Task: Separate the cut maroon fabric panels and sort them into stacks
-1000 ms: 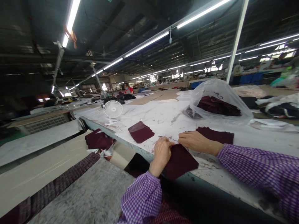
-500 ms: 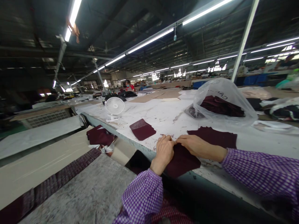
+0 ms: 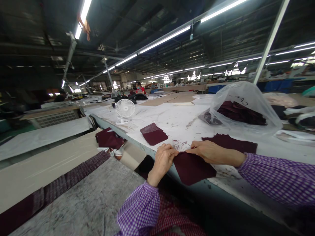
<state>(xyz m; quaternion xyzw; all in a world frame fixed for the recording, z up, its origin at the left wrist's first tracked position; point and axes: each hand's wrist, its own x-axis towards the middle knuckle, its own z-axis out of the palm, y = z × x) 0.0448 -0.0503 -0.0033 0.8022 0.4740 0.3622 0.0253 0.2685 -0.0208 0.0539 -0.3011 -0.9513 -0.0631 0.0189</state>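
Observation:
A dark maroon fabric piece (image 3: pixel 193 168) lies at the near edge of the white worktable (image 3: pixel 172 123), hanging a little over it. My left hand (image 3: pixel 162 160) pinches its upper left corner with closed fingers. My right hand (image 3: pixel 209 151) pinches the top edge just to the right, fingers pressed together. Both sleeves are purple check. Behind my right hand lies a flat stack of maroon pieces (image 3: pixel 233 145). Another small maroon stack (image 3: pixel 154 134) sits further left on the table.
A clear plastic bag (image 3: pixel 242 106) of maroon pieces stands at the back right. A small white fan (image 3: pixel 125 109) sits at the table's left end. More maroon pieces (image 3: pixel 109 139) lie on a lower cardboard surface at left. A person in red is far off.
My hands, which met over the piece half a second ago, have drawn slightly apart along its top edge. The view has shifted a little to the left.

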